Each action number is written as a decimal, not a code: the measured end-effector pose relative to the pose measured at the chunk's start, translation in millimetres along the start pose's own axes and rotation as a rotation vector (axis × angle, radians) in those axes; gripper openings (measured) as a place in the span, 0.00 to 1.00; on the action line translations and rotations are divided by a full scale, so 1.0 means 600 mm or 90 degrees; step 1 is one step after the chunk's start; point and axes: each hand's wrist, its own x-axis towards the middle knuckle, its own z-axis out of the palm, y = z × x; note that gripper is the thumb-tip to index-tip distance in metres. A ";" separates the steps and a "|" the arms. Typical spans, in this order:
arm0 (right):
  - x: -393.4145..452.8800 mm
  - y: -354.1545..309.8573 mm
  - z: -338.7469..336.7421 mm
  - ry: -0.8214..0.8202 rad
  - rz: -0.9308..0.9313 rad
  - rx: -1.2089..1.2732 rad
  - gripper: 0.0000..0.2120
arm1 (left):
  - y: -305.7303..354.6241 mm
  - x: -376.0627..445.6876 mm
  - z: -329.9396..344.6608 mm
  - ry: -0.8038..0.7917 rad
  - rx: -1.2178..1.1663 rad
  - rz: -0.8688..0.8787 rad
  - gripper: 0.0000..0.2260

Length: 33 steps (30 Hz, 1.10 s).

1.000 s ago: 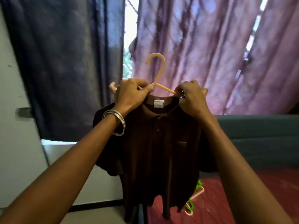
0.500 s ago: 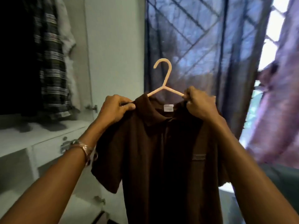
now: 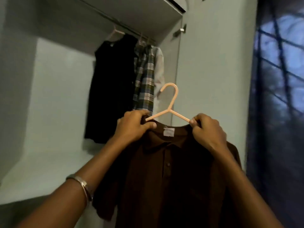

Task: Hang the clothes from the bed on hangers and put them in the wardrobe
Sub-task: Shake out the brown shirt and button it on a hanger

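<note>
A dark brown polo shirt (image 3: pixel 166 175) hangs on a peach plastic hanger (image 3: pixel 171 102), held up in front of the open wardrobe. My left hand (image 3: pixel 133 127) grips the shirt's left shoulder and the hanger's left arm. My right hand (image 3: pixel 209 130) pinches the hanger's right arm and the collar. The hook points up and left, below the wardrobe rail (image 3: pixel 115 22). The hanger's arms are mostly hidden inside the shirt.
On the rail hang a black garment (image 3: pixel 111 89), a plaid shirt (image 3: pixel 144 83) and a pale shirt (image 3: pixel 160 69). The wardrobe's open door (image 3: pixel 210 63) stands right of them. A dark curtain (image 3: pixel 278 96) covers the window at far right. A pale shelf (image 3: pixel 49 171) lies below.
The view has swung left from the curtains and bed to the open wardrobe. Both hands keep their hold and have carried the shirt on its hanger toward the hanging clothes.
</note>
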 end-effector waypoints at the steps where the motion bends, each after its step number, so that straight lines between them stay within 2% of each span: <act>1: 0.009 -0.004 0.005 0.003 0.006 0.013 0.05 | -0.001 0.009 0.001 0.018 -0.023 -0.004 0.22; 4: 0.107 -0.060 0.053 0.015 -0.065 0.155 0.06 | -0.036 0.083 -0.039 0.142 -0.095 -0.032 0.07; 7: 0.204 -0.128 0.068 -0.006 -0.206 0.293 0.07 | -0.058 0.165 -0.103 0.244 -0.063 -0.028 0.03; 9: 0.247 -0.164 0.059 -0.054 -0.318 0.352 0.21 | -0.081 0.210 -0.140 0.324 -0.022 -0.025 0.04; 10: 0.265 -0.177 0.063 -0.065 -0.363 0.312 0.30 | -0.094 0.234 -0.162 0.361 -0.001 -0.021 0.04; 11: 0.275 -0.185 0.069 -0.042 -0.402 0.199 0.37 | -0.104 0.247 -0.184 0.388 0.013 -0.025 0.04; 13: 0.284 -0.208 0.106 0.072 -0.451 -0.080 0.46 | -0.128 0.272 -0.227 0.421 0.029 -0.033 0.04; 14: 0.286 -0.220 0.134 0.124 -0.466 -0.140 0.49 | -0.144 0.282 -0.242 0.435 0.032 -0.038 0.04; 16: 0.297 -0.241 0.190 0.155 -0.479 -0.184 0.52 | -0.180 0.300 -0.254 0.446 0.036 -0.047 0.04; 19: 0.331 -0.274 0.246 0.193 -0.528 -0.165 0.47 | -0.223 0.327 -0.268 0.439 0.049 -0.073 0.04; 21: 0.362 -0.307 0.258 0.222 -0.548 -0.160 0.46 | -0.249 0.359 -0.289 0.457 0.073 -0.064 0.04; 23: 0.401 -0.343 0.266 0.271 -0.568 -0.164 0.45 | -0.275 0.396 -0.311 0.433 0.109 -0.050 0.03; 26: 0.452 -0.399 0.272 0.270 -0.549 -0.187 0.46 | -0.321 0.447 -0.330 0.369 0.196 -0.017 0.10; 29: 0.502 -0.483 0.271 0.248 -0.515 -0.205 0.41 | -0.367 0.498 -0.366 0.468 0.325 0.004 0.15; 31: 0.544 -0.538 0.269 0.239 -0.488 -0.210 0.32 | -0.393 0.527 -0.392 0.530 0.351 0.009 0.14; 33: 0.594 -0.587 0.263 0.251 -0.453 -0.208 0.28 | -0.414 0.563 -0.418 0.551 0.363 0.015 0.13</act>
